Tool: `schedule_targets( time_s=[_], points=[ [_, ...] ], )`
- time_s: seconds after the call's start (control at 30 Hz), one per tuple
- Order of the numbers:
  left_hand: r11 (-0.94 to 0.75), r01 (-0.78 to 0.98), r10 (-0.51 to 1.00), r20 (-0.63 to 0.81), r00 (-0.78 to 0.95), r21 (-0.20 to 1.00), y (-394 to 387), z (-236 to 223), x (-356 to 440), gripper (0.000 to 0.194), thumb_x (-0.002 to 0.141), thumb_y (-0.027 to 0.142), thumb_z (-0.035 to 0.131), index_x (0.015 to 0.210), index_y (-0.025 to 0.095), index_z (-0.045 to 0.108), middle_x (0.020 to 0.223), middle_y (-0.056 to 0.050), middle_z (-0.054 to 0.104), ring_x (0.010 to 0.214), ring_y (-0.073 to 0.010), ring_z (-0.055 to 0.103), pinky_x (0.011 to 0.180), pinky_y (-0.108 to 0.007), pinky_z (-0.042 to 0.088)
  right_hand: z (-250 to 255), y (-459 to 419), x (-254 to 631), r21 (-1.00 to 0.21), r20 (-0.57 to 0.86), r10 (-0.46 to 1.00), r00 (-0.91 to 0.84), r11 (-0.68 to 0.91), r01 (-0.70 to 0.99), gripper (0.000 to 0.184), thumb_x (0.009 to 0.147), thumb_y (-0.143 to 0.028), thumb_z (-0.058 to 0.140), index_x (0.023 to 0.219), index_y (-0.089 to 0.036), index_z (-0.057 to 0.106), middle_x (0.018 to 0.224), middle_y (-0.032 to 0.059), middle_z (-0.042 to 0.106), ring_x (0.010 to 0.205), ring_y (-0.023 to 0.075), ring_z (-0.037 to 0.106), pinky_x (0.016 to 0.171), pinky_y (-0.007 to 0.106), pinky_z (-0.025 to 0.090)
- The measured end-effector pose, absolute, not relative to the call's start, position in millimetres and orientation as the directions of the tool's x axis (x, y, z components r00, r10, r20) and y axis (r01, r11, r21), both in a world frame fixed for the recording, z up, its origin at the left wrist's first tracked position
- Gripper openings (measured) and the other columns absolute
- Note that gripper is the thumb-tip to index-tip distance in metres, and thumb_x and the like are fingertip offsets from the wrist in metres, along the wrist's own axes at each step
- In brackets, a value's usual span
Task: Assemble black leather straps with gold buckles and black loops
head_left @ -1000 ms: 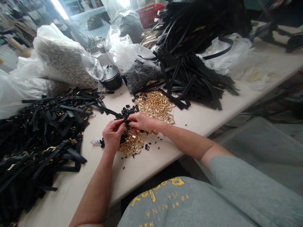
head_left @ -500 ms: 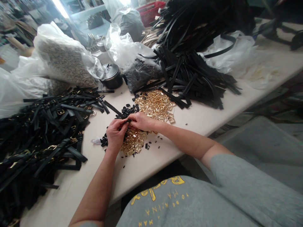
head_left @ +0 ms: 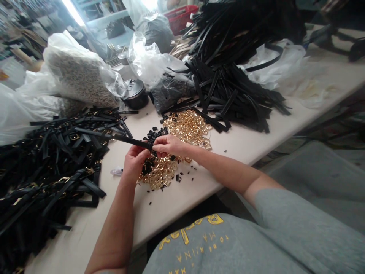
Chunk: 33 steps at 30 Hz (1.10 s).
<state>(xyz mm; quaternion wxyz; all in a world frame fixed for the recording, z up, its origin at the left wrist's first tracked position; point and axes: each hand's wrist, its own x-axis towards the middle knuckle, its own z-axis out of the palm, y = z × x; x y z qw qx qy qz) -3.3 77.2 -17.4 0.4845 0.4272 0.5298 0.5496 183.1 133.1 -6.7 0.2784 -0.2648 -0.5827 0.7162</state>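
My left hand point(head_left: 134, 161) and my right hand point(head_left: 168, 145) meet over the middle of the table, both pinched on the near end of a black strap point(head_left: 129, 141) that runs out to the left. Just under the fingers lies a heap of gold metal buckles point(head_left: 186, 127) and a cluster of small black loops point(head_left: 155, 134). Whether a small part also sits between my right fingertips is too small to tell.
A large pile of straps with buckles point(head_left: 48, 160) covers the left of the beige table point(head_left: 245, 140). Plain black straps point(head_left: 230, 91) are heaped at the back right. Clear plastic bags point(head_left: 76, 72) and a black round tin point(head_left: 134, 93) stand behind.
The strap has swung from pointing up-left to lying nearly level toward the left. Both hands stayed together at its end, shifting only slightly.
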Motion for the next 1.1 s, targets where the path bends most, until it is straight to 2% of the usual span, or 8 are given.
schedule_targets(
  time_s=[0.1,0.2,0.4,0.5,0.63,0.8,0.93,1.1],
  points=[
    [0.060,-0.018,0.998,-0.060,-0.018,0.998,74.3,-12.5,-5.4,0.046,0.063,0.033,0.089,0.104,0.019,0.073,0.093,-0.005,0.073,0.078,-0.0171,0.066,0.073,-0.028,0.055,-3.9,130.8,185.1,-0.982,-0.065,0.656,-0.752,-0.177,-0.070,0.014,0.088,-0.025,0.062,0.082,-0.013,0.060,0.063,-0.0007,0.062,0.055,0.0081,0.057,0.054,0.019,0.047],
    [0.047,0.018,0.999,-0.047,0.009,0.999,70.9,-11.5,-5.8,0.045,0.062,0.032,0.090,0.103,0.019,0.074,0.091,-0.005,0.072,0.077,-0.0176,0.066,0.072,-0.029,0.055,-0.4,130.0,187.0,-0.984,-0.097,0.642,-0.761,-0.175,-0.022,0.012,0.087,-0.023,0.060,0.081,-0.013,0.060,0.062,-0.0015,0.060,0.053,0.0076,0.055,0.052,0.019,0.045],
    [0.101,-0.192,0.994,-0.106,-0.015,0.976,70.1,-16.4,2.0,0.042,0.059,0.038,0.089,0.094,0.021,0.074,0.076,-0.002,0.066,0.057,-0.0112,0.054,0.053,-0.025,0.049,0.5,130.5,186.5,-0.986,-0.082,0.632,-0.771,-0.165,-0.031,0.011,0.084,-0.024,0.058,0.080,-0.013,0.059,0.060,-0.0025,0.058,0.053,0.0084,0.053,0.053,0.020,0.044],
    [0.093,-0.266,0.992,-0.111,-0.054,0.959,71.1,-18.4,6.4,0.036,0.062,0.039,0.086,0.091,0.021,0.074,0.077,-0.003,0.065,0.059,-0.0110,0.055,0.053,-0.023,0.050,-1.6,130.4,184.7,-0.999,-0.039,0.702,-0.711,-0.038,0.017,0.011,0.084,-0.023,0.057,0.079,-0.013,0.060,0.059,-0.0036,0.056,0.053,0.0083,0.050,0.053,0.020,0.039],
    [0.083,-0.329,0.981,-0.136,-0.139,0.941,72.8,-19.4,9.8,0.029,0.070,0.044,0.080,0.084,0.019,0.075,0.073,-0.003,0.065,0.058,-0.0105,0.058,0.054,-0.020,0.053,-2.0,128.7,183.3,-0.941,0.115,0.806,-0.581,0.276,0.196,0.008,0.082,-0.018,0.061,0.076,-0.013,0.063,0.061,-0.0041,0.052,0.058,0.0075,0.043,0.056,0.022,0.030],
    [0.082,-0.350,0.957,-0.173,-0.235,0.933,75.1,-18.9,18.5,0.043,0.058,0.042,0.093,0.088,0.016,0.077,0.077,-0.004,0.071,0.065,-0.0109,0.065,0.066,-0.020,0.058,-3.5,124.6,181.6,-0.862,0.186,0.848,-0.497,0.383,0.331,0.008,0.086,-0.019,0.064,0.081,-0.014,0.066,0.067,-0.0028,0.056,0.062,0.0084,0.045,0.060,0.023,0.030],
    [0.035,-0.316,0.951,-0.130,-0.282,0.948,72.4,-22.6,25.4,0.045,0.060,0.044,0.092,0.092,0.016,0.077,0.090,-0.007,0.075,0.071,-0.0125,0.067,0.068,-0.020,0.056,-5.4,121.9,181.4,-0.861,0.239,0.819,-0.522,0.427,0.277,0.012,0.089,-0.023,0.064,0.082,-0.014,0.065,0.068,-0.0021,0.058,0.062,0.0089,0.048,0.060,0.023,0.032],
    [0.016,-0.130,0.971,-0.046,-0.233,0.991,67.2,-26.8,27.0,0.040,0.082,0.046,0.076,0.107,0.015,0.076,0.089,-0.008,0.075,0.075,-0.0185,0.068,0.067,-0.028,0.054,-10.5,121.6,181.6,-0.930,0.239,0.811,-0.534,0.350,0.115,0.013,0.091,-0.027,0.061,0.088,-0.017,0.069,0.071,0.0026,0.065,0.060,0.0136,0.055,0.057,0.028,0.041]
  ],
)
